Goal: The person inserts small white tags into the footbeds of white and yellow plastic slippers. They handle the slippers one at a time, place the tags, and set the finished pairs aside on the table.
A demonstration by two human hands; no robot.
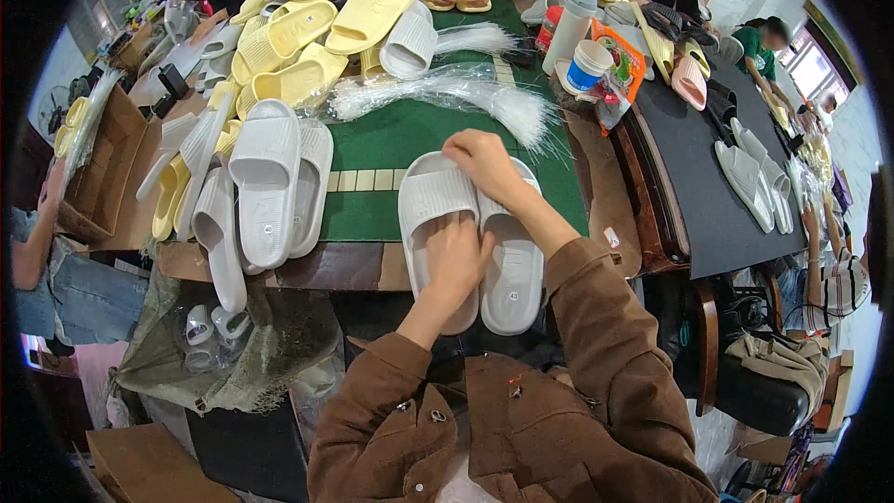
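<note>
A pair of light grey slippers lies side by side at the table's near edge, toes away from me. My left hand (pixel 456 256) reaches under the strap of the left slipper (pixel 438 190), its fingers mostly hidden inside and its thumb against the inner side. At the toe end my right hand (pixel 486 163) is closed, fingertips bent down over the inner edge of that same slipper; whatever they pinch is hidden. My right forearm crosses over the right slipper (pixel 512 284), which has a small round sticker on its heel.
More grey slippers (pixel 264 184) lean left of the pair, beside a heap of yellow slippers (pixel 372 15). Bundles of clear plastic ties (pixel 438 93) lie across the green mat (pixel 368 135). A white-and-blue tub (pixel 589 67) stands right. Across the table, a person's hands hold yellow slippers (pixel 463 2).
</note>
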